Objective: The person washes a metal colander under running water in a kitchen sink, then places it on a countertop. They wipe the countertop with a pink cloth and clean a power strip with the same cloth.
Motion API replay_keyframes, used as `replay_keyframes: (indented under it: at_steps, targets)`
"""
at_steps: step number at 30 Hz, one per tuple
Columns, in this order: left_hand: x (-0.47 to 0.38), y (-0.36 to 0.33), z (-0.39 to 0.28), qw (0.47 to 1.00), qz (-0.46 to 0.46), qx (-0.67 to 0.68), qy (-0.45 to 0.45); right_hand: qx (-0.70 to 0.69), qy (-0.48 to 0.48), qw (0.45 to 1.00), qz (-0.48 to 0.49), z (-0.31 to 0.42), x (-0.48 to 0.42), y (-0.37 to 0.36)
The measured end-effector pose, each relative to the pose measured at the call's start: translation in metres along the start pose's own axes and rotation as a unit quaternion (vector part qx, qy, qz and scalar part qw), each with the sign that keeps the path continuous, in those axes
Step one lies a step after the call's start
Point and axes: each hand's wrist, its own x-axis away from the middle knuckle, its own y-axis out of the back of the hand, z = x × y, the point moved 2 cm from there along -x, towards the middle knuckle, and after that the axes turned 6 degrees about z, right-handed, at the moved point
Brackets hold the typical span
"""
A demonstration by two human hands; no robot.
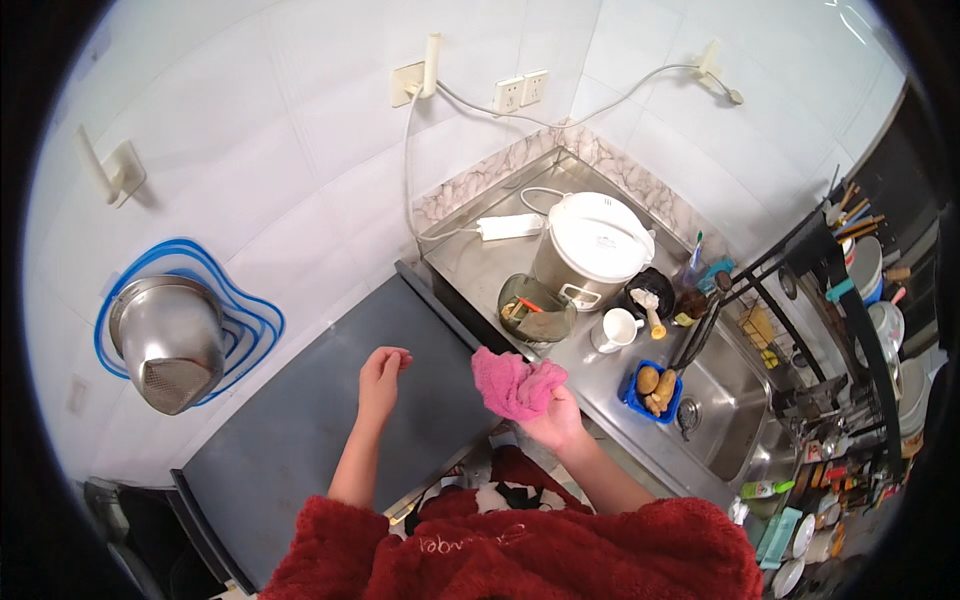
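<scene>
My right hand (556,420) holds a crumpled pink cloth (517,384) in front of the steel counter's near edge. Over the dark grey tabletop (315,420) hovers my left hand (382,382), with its fingers curled in and nothing visible in them. Beyond the cloth, a translucent container (551,328) holds a red-handled tool and other small items. Behind that stands a steel rice cooker (562,262) with a white lid (600,229). A white mug (615,331) is to the right of the container.
A blue basket (634,401) with potatoes and ginger sits beside the steel sink (739,420). A white power strip (511,227) lies near the cooker, its cable running up the wall. Steel pots (169,352) hang at left. A black dish rack (874,315) rises over the sink.
</scene>
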Motion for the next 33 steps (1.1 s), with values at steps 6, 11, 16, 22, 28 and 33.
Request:
replay_keyframes:
  at_steps: [6, 11, 16, 22, 28, 33]
  targets:
    - [-0.125, -0.102, 0.064, 0.993, 0.038, 0.061, 0.096, 0.033, -0.029, 0.999, 0.002, 0.070, -0.001, -0.006]
    - [-0.267, -0.184, 0.081, 0.977, 0.003, 0.051, 0.206, 0.076, -0.040, 0.995, 0.041, 0.122, 0.018, 0.007]
    - [-0.358, -0.247, 0.086, 0.899, -0.130, 0.137, 0.395, 0.117, -0.158, 0.977, 0.088, 0.153, 0.032, 0.022]
    - [-0.381, -0.276, 0.087, 0.936, -0.145, -0.101, 0.305, 0.082, -0.182, 0.978, -0.065, 0.160, 0.065, 0.072]
    - [-0.423, -0.292, 0.096, 0.843, -0.284, -0.123, 0.439, 0.118, -0.180, 0.971, -0.109, 0.169, 0.070, 0.092]
    - [-0.428, -0.282, 0.085, 0.803, -0.365, -0.088, 0.463, 0.170, -0.198, 0.958, -0.120, 0.180, 0.052, 0.065]
